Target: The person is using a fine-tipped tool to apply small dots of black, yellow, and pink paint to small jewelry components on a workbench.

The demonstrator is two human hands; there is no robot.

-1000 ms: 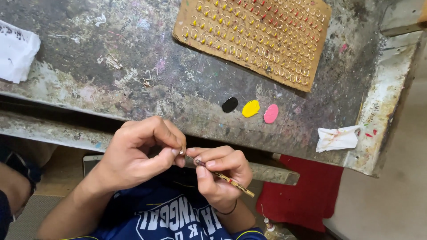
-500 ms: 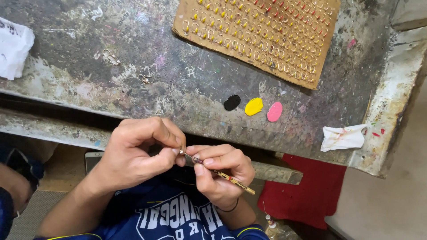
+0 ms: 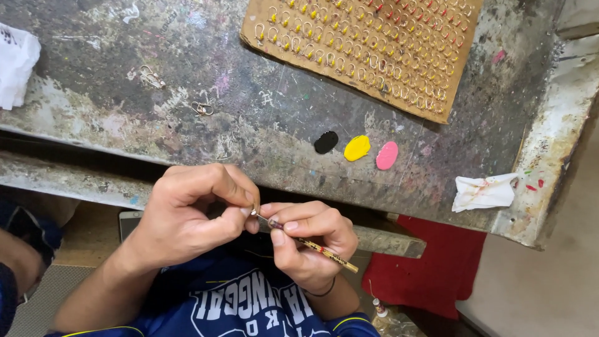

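Down low in the middle of the frame, two hands close together, just under the front edge of the desk (image 3: 187, 134). Left hand (image 3: 187, 221) curled, thumb and pointer finger pinched tight on a tiny metal hook (image 3: 254, 213). Right hand (image 3: 309, 240) closed around a thin paintbrush (image 3: 315, 246), tip touching the little hook, back end sticking out toward lower right. Fingertips of both hands nearly touching.

Up on the desk, grey and messy with old paint marks. Three small paint blobs side by side, right of middle: black blob (image 3: 326, 141), yellow blob (image 3: 357, 148), pink blob (image 3: 387, 155). Brown cardboard sheet (image 3: 374, 50) at the top, full of rows of small hooks with yellow and red dots. Crumpled white rag (image 3: 483, 192) near the right corner, stained with red. Another white cloth (image 3: 15, 65) at the upper left edge. Red cloth (image 3: 430, 274) hanging below the desk, lower right.
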